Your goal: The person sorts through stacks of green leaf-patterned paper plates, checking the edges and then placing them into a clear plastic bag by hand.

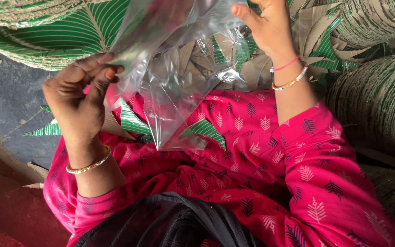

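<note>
A clear plastic bag (174, 77) hangs open over my lap, held between both hands. My left hand (81, 98) pinches the bag's left edge between thumb and fingers. My right hand (266, 27) grips the bag's upper right edge near the top of the view. Both wrists wear thin gold bangles, and the right one also has a pink band. Green-and-white striped paper pieces (209, 130) lie on my pink patterned lap under the bag's lower end.
Stacks of green striped paper plates (56, 32) rise at the upper left. More rolled stacks (380, 100) stand at the right. Loose trimmed scraps (46, 130) lie on the dark floor at the left. A dark cloth (170, 224) lies across my lap.
</note>
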